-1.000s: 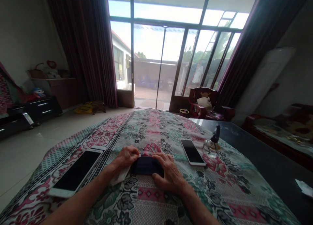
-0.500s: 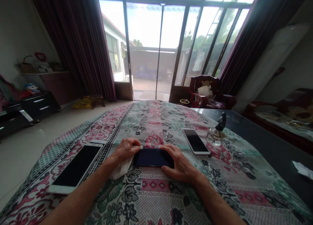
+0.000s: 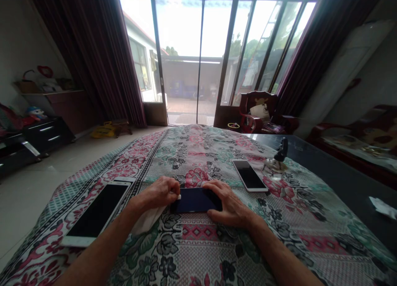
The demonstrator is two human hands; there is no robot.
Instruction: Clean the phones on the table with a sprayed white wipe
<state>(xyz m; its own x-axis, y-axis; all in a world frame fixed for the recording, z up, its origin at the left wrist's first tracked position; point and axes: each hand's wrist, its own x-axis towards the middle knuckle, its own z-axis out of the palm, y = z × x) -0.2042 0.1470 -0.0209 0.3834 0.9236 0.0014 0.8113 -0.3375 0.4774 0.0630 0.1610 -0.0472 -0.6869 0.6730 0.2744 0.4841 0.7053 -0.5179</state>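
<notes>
A dark smartphone (image 3: 196, 200) lies lengthwise before me on the flowered tablecloth (image 3: 198, 253). My right hand (image 3: 225, 203) grips its right end, fingers over the far edge and thumb along the near one. At the phone's left end, my left hand (image 3: 163, 191) is closed around a white wipe (image 3: 151, 219); a small tip pokes out by the fingertips against the screen, and the rest trails beneath the wrist. Whether it is cloth or paper I cannot tell. To the left rests a larger white device with a black screen (image 3: 99, 209), partly behind my forearm.
A white smartphone (image 3: 250, 176) lies at the right, beside a clear spray bottle (image 3: 275, 166) with a black nozzle. A crumpled white tissue (image 3: 383, 207) sits on the dark tabletop (image 3: 338, 178) at far right. Beyond the table stand a wooden chair (image 3: 259, 112) and glass doors.
My left hand has moved slightly nearer along the phone's left end, with the wipe in its fingers. The right hand keeps its grip on the phone. The view has tilted slightly.
</notes>
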